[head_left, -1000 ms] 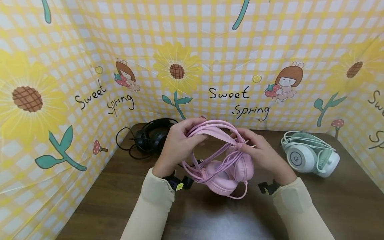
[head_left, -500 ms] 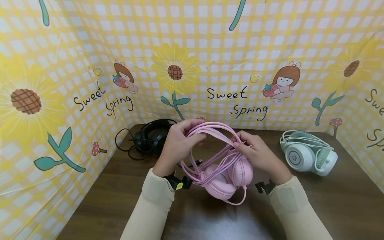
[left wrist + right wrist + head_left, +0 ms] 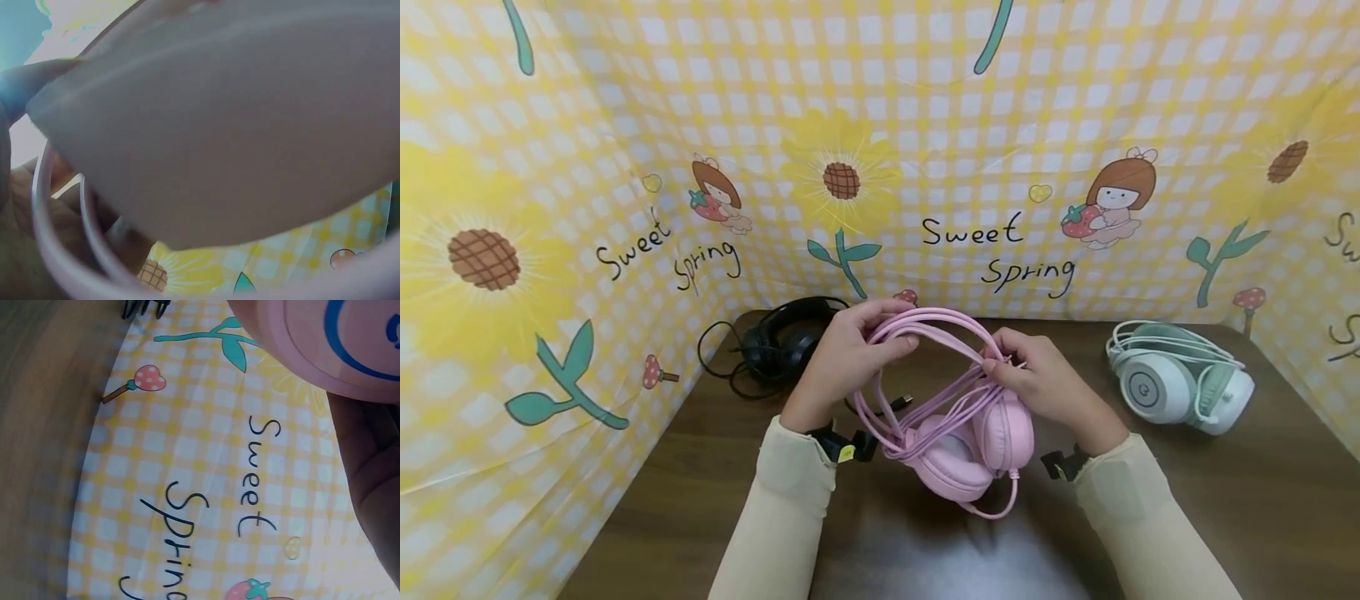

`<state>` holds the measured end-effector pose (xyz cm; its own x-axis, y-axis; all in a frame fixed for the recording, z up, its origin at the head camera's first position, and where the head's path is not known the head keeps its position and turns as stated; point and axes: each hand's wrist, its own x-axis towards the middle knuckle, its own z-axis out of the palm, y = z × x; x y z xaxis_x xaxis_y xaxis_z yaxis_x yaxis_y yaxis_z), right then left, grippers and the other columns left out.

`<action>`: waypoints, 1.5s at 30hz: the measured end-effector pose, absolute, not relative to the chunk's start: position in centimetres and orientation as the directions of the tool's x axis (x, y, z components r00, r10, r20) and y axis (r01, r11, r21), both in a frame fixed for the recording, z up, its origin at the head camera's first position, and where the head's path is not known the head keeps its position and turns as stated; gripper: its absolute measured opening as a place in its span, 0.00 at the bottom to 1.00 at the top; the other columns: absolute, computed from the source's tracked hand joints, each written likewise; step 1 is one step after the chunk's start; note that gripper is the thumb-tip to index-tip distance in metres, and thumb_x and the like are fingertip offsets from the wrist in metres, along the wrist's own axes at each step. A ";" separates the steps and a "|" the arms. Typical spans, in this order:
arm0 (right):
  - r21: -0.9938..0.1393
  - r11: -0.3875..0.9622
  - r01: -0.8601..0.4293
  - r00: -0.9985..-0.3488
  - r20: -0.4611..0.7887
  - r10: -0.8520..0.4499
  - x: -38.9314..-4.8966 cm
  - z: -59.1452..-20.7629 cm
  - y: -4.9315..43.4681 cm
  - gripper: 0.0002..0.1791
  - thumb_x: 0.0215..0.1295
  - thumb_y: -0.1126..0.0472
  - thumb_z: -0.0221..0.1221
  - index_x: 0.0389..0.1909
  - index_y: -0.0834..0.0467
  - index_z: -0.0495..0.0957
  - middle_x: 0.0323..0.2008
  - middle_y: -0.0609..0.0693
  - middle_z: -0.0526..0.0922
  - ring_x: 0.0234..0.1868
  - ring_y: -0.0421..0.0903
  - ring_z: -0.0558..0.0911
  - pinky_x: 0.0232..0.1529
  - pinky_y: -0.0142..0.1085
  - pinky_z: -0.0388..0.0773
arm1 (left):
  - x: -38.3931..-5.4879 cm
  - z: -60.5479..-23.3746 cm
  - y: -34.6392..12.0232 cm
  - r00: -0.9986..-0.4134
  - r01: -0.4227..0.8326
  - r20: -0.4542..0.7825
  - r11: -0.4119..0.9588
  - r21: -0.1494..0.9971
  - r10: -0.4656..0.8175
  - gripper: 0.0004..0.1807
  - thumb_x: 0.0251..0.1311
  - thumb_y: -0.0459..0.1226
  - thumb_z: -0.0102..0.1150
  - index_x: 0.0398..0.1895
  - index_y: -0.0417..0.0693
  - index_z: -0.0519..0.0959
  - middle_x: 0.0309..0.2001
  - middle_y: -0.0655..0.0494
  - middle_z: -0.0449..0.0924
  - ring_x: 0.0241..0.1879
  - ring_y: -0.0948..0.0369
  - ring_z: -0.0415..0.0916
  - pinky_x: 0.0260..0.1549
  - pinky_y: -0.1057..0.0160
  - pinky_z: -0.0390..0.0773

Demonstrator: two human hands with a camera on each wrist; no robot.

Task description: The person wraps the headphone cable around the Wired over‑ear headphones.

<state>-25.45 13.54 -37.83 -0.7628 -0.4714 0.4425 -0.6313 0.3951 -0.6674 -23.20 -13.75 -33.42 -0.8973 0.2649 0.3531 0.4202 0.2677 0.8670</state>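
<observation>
A pair of pink headphones (image 3: pixel 951 471) hangs over the table in the head view, its cable wound in several loops about the band and ear cups. My left hand (image 3: pixel 850 350) grips the band's upper left, thumb inside the arch and fingers over the outside. At the right end of the band, above the ear cup, my right hand (image 3: pixel 1037 379) pinches the band and cable strands. A black cable plug (image 3: pixel 901 402) shows beside the left loops. In the left wrist view a large pale surface of the headphones (image 3: pixel 219 137) fills most of the picture. The right wrist view shows one ear cup (image 3: pixel 294 337).
Black headphones (image 3: pixel 767 354) with a loose cable lie at the back left of the brown wooden table (image 3: pixel 655 500). White and green headphones (image 3: pixel 1157 392), cable wrapped round them, lie at the back right. A yellow checked cloth (image 3: pixel 970 150) stands behind and beside the table.
The pink headphones have sunk a little and tilted, so the band's inner strap looks narrower. My right hand has shifted slightly left. Both hands keep their hold.
</observation>
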 end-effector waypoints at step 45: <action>-0.899 0.307 -0.311 -0.923 0.209 -0.325 -28.2 -43.9 17.2 0.16 0.67 0.63 0.51 0.38 0.73 0.80 0.30 0.56 0.85 0.32 0.41 0.81 0.36 0.29 0.74 | -26.4 -37.1 -22.4 -0.925 0.345 0.080 0.736 0.582 0.371 0.19 0.65 0.48 0.60 0.57 0.56 0.78 0.45 0.60 0.80 0.42 0.64 0.77 0.41 0.57 0.77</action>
